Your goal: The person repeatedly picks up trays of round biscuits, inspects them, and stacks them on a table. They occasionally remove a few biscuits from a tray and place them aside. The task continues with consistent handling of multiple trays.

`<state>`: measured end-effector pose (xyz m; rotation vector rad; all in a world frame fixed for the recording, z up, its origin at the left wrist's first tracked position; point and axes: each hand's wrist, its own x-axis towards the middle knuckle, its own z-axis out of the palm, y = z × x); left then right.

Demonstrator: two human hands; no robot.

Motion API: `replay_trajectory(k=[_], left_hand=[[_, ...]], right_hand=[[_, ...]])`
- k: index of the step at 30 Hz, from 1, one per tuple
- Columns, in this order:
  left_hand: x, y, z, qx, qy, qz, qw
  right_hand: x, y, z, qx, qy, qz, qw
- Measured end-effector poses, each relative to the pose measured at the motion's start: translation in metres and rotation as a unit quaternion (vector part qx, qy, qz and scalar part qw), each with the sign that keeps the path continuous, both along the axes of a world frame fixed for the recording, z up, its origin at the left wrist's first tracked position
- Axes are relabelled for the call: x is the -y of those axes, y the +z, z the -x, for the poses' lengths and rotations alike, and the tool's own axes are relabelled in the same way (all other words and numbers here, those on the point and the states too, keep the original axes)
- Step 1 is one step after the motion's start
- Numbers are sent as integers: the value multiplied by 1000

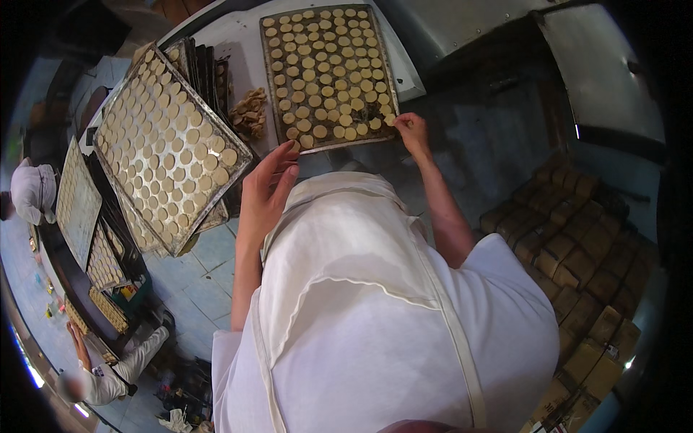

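Observation:
A dark metal baking tray (338,147) with rows of pale, round dough pieces (335,59) lies before me on a white table (246,54). At its near right corner, my right hand (413,134) pinches one dough round (390,119) between thumb and fingertips. Left of that round, a dark patch of the tray shows between the pieces. My left hand (269,187) is at the near left corner, fingers and thumb apart. Its fingertips overlap a dough round there; whether they press on it cannot be seen.
Left of the tray sit a heap of thin broken pieces (249,113) and a tilted, filled tray (215,196) on stacked trays. Further left, more trays (78,203) lean near two people in white (33,189). Cardboard boxes (574,243) fill the right; a metal panel (601,70) stands upper right.

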<state>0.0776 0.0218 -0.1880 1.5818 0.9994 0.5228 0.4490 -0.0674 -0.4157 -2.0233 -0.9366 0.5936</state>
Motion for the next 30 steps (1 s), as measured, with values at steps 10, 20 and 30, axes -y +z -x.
replay_trajectory(k=[10, 20, 30], left_hand=[[-2, -12, 3, 12, -8, 31, 999], [5, -11, 6, 0, 9, 23, 1000], [17, 0, 18, -23, 104, 16, 994]], right_hand=[[26, 44, 38, 142, 113, 6, 983], [-49, 54, 78, -30, 252, 118, 960], [-161, 86, 188, -192, 374, -29, 907]])
